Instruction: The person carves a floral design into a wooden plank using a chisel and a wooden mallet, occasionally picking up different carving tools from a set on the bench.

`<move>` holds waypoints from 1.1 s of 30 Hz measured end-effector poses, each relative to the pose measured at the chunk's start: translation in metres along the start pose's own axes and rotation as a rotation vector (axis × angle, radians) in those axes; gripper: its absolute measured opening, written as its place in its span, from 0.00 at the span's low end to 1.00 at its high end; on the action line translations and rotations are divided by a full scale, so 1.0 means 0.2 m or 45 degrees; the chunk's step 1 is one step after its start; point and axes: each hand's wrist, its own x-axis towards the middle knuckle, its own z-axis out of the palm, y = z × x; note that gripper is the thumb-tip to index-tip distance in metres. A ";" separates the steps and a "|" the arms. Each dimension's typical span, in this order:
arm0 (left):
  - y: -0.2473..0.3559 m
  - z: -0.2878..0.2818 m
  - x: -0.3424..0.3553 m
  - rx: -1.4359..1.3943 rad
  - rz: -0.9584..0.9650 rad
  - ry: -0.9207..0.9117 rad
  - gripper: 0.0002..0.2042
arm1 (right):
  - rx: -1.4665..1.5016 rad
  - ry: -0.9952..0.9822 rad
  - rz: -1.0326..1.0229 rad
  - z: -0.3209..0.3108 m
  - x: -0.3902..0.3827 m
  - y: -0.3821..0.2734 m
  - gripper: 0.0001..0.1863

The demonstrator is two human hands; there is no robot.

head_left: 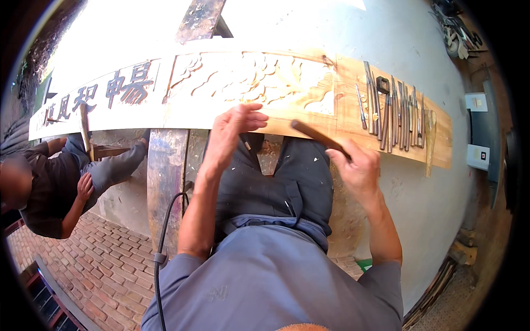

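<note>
My left hand (234, 124) hovers by the near edge of a long pale wooden board (353, 71), its fingers stretched out and nothing visible in them. My right hand (359, 165) is closed around a dark brown wooden rod-like tool (316, 137). The tool slants up and left toward the board; its other end is hidden in my grip, so its kind does not show. Beyond my hands, a relief panel (248, 77) with leafy, cloud-like shapes is carved into the board. Several carving chisels (395, 116) lie in a row on its right part.
A wooden mallet (429, 138) overhangs the board's near right edge. Large dark carved characters (130, 85) cover the left part. Another person (49, 193) sits at the left, near an upright wooden handle (84, 128). A worn wooden beam (165, 182) and black cable (163, 237) run beside me.
</note>
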 end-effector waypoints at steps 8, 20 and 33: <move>0.09 -0.33 -0.02 0.082 -0.164 -0.067 0.50 | 0.423 -0.193 -0.875 0.76 0.47 -0.10 0.13; 0.02 -0.48 0.12 -0.150 -0.311 -0.118 0.62 | 0.659 -0.041 -0.826 1.13 0.71 0.02 0.10; 0.00 -0.61 0.26 -0.559 -0.207 -0.215 0.67 | 0.745 0.015 -0.545 1.14 0.75 -0.06 0.17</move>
